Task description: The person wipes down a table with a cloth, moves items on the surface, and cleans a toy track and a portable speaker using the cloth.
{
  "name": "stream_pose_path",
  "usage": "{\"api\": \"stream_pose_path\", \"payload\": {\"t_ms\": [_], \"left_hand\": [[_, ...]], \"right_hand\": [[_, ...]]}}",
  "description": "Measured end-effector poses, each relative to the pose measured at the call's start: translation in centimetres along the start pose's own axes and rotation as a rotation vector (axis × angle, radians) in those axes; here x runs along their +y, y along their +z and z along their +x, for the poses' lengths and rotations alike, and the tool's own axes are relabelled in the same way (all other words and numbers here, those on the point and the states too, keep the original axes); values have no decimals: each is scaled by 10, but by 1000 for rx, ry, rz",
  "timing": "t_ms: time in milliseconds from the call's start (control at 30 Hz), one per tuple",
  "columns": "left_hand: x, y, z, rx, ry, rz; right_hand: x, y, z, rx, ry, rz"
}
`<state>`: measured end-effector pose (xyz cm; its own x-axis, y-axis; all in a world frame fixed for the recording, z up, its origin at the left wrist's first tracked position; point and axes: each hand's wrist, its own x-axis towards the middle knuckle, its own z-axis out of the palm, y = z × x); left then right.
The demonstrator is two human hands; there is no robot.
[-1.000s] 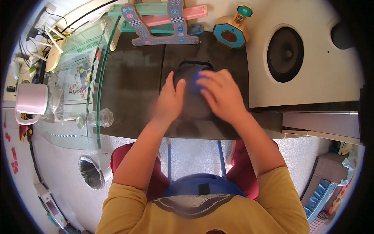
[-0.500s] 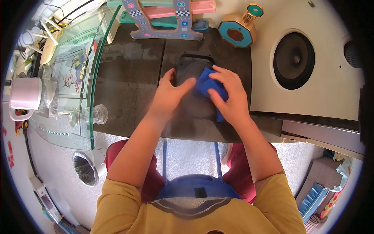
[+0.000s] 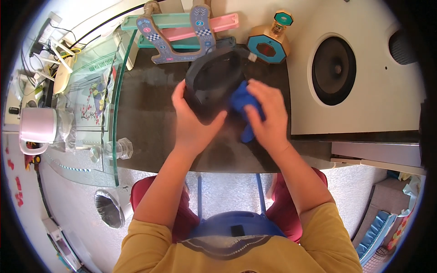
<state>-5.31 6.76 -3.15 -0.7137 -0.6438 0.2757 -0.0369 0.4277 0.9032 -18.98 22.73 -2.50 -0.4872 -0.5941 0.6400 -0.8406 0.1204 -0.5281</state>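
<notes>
Left hand (image 3: 195,129) grips a rounded black, seemingly plastic object (image 3: 216,81) tilted over the dark brown tabletop (image 3: 150,113); right hand (image 3: 269,113) clutches a crumpled blue cloth (image 3: 240,99) beside it. Likely stiff and slick, the object is best held by its rim (image 3: 190,77).

My blue cloth (image 3: 240,98) is matt, wrinkled; my black object (image 3: 214,81) seems smooth plastic; my worktop (image 3: 145,104) looks glossy; shelf (image 3: 93,173) is shiny, clear glass.
</notes>
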Motion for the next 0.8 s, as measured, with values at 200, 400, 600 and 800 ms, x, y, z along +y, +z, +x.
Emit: {"api": "stream_pose_path", "payload": {"t_ms": [200, 400, 600, 800], "left_hand": [[7, 13, -12, -20, 12, 22], [3, 20, -12, -80, 67, 163], [-7, 26, -20, -63, 104, 167], [10, 24, -15, -90, 279, 291]], "right_hand": [[-5, -7, 10, 74, -22, 18], [-6, -22, 14, 73, 43, -121], [-15, -25, 9, -4, -133, -52], [-4, -35, 14, 75, 251, -133]]}}
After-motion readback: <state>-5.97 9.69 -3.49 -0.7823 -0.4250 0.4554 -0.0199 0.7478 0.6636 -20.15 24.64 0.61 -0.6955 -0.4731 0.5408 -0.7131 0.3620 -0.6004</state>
